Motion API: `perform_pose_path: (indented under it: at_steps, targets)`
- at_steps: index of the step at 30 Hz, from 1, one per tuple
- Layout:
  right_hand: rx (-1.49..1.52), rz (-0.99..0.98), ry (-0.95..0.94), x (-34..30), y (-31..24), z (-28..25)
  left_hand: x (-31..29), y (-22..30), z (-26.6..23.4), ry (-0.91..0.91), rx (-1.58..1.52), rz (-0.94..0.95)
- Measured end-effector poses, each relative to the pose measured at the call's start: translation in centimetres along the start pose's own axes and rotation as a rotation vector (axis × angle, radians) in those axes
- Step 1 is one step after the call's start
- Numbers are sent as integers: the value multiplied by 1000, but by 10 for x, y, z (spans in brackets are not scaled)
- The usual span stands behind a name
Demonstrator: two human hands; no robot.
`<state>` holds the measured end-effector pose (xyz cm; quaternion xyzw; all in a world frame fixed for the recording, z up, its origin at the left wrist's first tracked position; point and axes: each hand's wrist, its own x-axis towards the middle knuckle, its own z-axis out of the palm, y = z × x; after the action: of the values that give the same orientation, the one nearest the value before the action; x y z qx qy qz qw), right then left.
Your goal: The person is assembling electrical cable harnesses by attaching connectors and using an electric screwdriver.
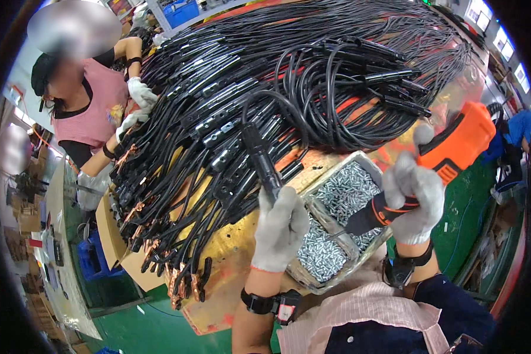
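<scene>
My left hand [280, 227], in a whitish glove, is closed around the lower end of a black tubular cable handle [258, 150]. The handle stands tilted up and away from me, and a thick black cable loops off its far end. In my gloved right hand [416, 200] is an orange and black power screwdriver [457, 144], with the fingers wrapped round its grip. Its bit points left, over the divided tray [369, 259]. Small silvery screws [321, 251] fill both compartments of the tray, which sits between my hands.
Black cables [336, 103] with tubular ends cover the table [218, 295], and bare copper ends [180, 283] hang near its left edge. Across at the left, a co-worker [91, 109] in a pink top handles cables. A blue crate [94, 256] stands below; another person [516, 138] is at far right.
</scene>
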<state>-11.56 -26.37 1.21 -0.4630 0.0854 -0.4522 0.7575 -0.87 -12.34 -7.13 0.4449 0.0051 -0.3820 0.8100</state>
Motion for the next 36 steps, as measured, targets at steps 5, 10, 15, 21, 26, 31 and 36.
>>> perform_pose_path:
  at_steps: [5, 10, 15, 21, 26, 31, 36]
  targets:
    - [41, 26, -33, -8, 25, -9, 6, 4, 0, 1, -78, -75]
    - [-124, -31, -5, -2, 35, -18, 14, 11, -2, -32, -96, -109]
    - [-78, -1, -80, 0, 35, -23, 6, 10, -10, -61, -201, -133]
    - [-21, 18, 7, 0, 46, -41, 18, -28, -28, -62, -116, -65]
    - [-68, 34, -76, 6, 59, -55, -1, 12, -1, 47, -119, -150]
    - [117, 64, 32, 23, 55, -1, 13, 15, -8, 41, -178, -169]
    - [92, -41, 47, 10, 77, -33, 6, 3, -12, 12, -163, -138]
